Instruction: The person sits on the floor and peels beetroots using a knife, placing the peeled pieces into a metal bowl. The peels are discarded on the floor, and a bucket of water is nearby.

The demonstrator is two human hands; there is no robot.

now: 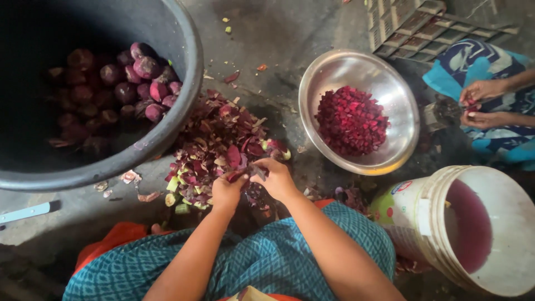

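Left hand (pixel 227 191) and right hand (pixel 276 178) both clenched on a small beet piece (pixel 248 171), over peel pile (pixel 214 147). Black tub (pixel 184 67) left, steel bowl (pixel 401 100) and white bucket (pixel 501 267) right.

Dim overall; glare on steel bowl (pixel 334 78); black tub (pixel 184 61) interior in deep shadow; slight edge distortion.

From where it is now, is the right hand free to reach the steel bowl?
Probably yes. The right hand is busy with a beet piece, but the floor toward the steel bowl holds only scraps, nothing tall between them.
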